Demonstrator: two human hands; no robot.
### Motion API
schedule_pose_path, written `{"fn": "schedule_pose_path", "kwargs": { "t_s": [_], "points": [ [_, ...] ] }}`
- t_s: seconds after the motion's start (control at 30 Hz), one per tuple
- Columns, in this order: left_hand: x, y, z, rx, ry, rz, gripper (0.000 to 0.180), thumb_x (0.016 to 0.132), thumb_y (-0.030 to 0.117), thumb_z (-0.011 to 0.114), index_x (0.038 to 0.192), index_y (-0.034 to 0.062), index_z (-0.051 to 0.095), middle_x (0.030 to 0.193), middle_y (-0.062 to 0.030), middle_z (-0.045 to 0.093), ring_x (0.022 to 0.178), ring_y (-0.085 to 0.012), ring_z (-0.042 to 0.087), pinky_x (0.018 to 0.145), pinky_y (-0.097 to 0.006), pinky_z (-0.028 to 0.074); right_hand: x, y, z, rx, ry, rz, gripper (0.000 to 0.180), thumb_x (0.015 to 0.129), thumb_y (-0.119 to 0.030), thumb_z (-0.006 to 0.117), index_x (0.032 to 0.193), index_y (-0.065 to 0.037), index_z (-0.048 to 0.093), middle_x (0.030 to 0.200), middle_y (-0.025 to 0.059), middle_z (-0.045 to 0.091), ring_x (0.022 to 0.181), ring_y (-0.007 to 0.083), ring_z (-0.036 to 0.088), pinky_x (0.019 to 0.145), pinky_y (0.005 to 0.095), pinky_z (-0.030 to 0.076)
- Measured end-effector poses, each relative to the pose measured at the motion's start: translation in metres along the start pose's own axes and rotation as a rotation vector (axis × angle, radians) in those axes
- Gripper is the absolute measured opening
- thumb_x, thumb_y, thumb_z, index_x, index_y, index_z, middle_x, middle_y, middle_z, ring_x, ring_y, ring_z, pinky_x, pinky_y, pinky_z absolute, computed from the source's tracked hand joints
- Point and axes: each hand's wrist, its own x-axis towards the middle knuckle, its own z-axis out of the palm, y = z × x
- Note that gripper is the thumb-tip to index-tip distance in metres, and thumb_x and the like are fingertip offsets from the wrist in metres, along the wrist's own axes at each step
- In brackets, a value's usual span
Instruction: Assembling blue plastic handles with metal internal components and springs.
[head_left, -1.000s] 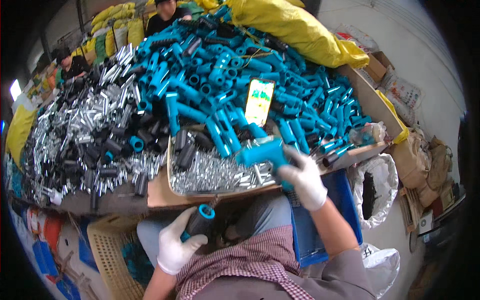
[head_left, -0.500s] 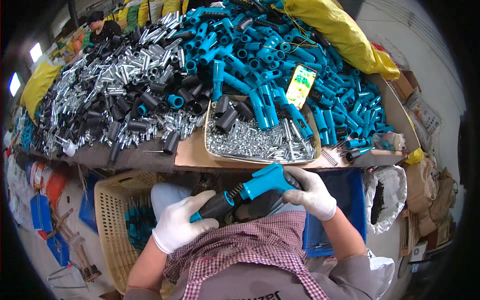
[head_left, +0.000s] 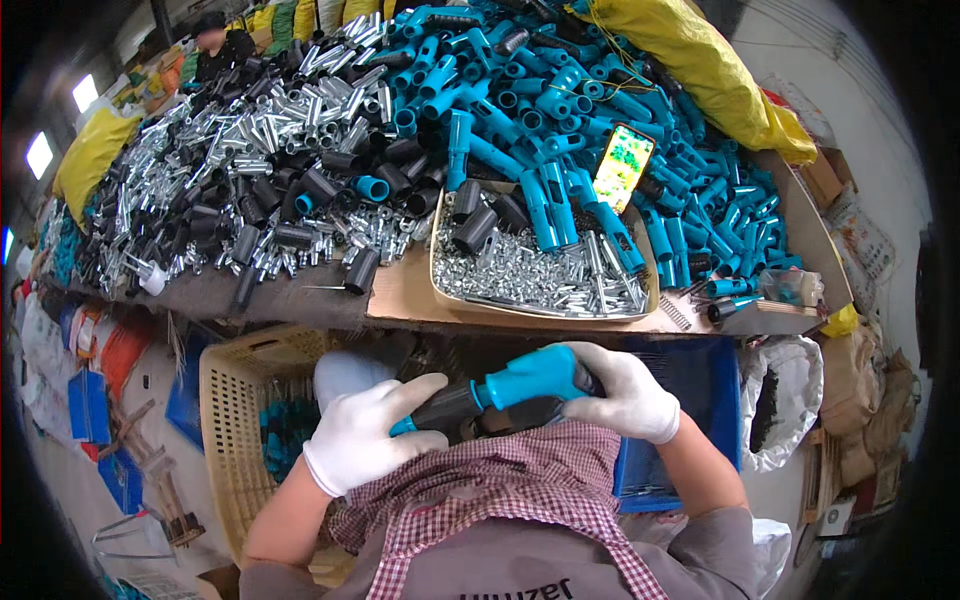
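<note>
At the lower centre of the frame, the gloved left hand (head_left: 375, 430) curls thumb and fingers around a black sleeve (head_left: 448, 407), while the gloved right hand (head_left: 622, 397) has its fingers wrapped about the bent end of a teal housing (head_left: 530, 380). The parts meet end to end, so the step looks like joining them; it probably calls next for steady alignment and firm pressure. Beyond, right of centre, a tray (head_left: 545, 314) holds small metal pieces (head_left: 500, 265); teal parts (head_left: 560, 95) heap up behind.

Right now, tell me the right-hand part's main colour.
The part is mainly teal; see the head view.
</note>
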Motion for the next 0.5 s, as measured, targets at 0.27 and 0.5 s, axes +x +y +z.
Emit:
{"fn": "schedule_pose_path", "kwargs": {
  "t_s": [0.27, 0.5],
  "points": [
    [0.003, -0.032, 0.016, -0.483, -0.445, 0.054, 0.059, 0.077, 0.029, 0.079, 0.127, 0.0008, 0.062, 0.092, -0.0098, 0.071, 0.084, -0.0169, 0.067, 0.074, -0.033, 0.053, 0.017, -0.036, 0.021, -0.796, -0.012, -0.886, 0.042, 0.078, -0.021, 0.064, 0.119, -0.014, 0.065, 0.085, 0.0048, 0.062, 0.08, 0.0218, 0.063, 0.085, 0.0372, 0.05],
    [0.011, -0.019, 0.001, -0.681, -0.761, -0.279, 0.061, 0.087, 0.04, 0.072, 0.133, 0.0021, 0.059, 0.084, -0.0047, 0.065, 0.061, -0.0068, 0.055, 0.056, -0.024, 0.048, 0.015, -0.041, 0.02, -0.927, -0.103, -0.992, 0.039, 0.084, -0.021, 0.06, 0.121, -0.011, 0.066, 0.083, 0.0064, 0.063, 0.073, 0.0223, 0.063, 0.08, 0.0361, 0.053]
  ]
}}
